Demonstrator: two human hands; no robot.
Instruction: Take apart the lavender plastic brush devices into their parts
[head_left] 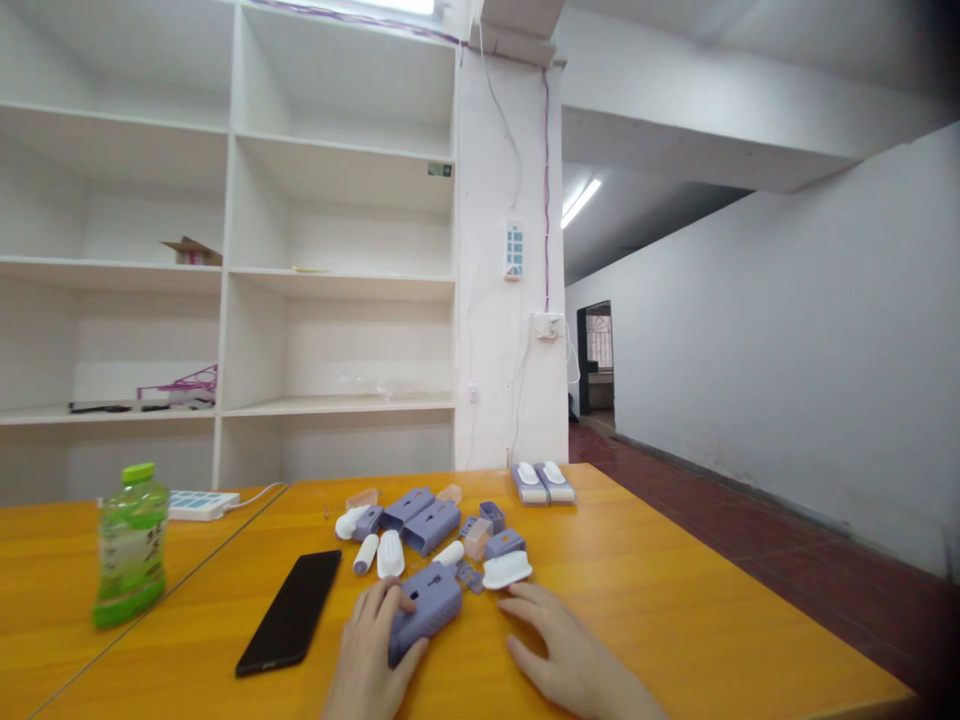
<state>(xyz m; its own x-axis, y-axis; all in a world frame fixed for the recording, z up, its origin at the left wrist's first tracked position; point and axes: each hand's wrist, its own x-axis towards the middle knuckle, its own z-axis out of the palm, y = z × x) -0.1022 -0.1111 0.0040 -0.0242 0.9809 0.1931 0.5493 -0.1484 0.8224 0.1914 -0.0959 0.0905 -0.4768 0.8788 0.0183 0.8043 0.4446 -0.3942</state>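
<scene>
My left hand (pixel 369 645) is closed around a purple plastic housing (pixel 436 603), thumb at its near end and fingers over its top. The housing has a small slot in its upper face. My right hand (pixel 553 642) is open above the table, its fingertips just short of a white oval plastic part (pixel 507 571). Beyond both hands lie more purple housings (pixel 433 526), a clear pinkish box (pixel 478 537), a white ribbed part (pixel 390 553), a white roller-shaped piece (pixel 366 554) and small purple pieces (pixel 470 577).
A black phone (pixel 291 612) lies left of my left hand. Farther left stand a green bottle (pixel 132 550) and a white power strip (pixel 204 504). Two purple-and-white units (pixel 541 482) sit at the table's back edge. White shelves (pixel 337 405) rise behind the orange wooden table (pixel 675 600).
</scene>
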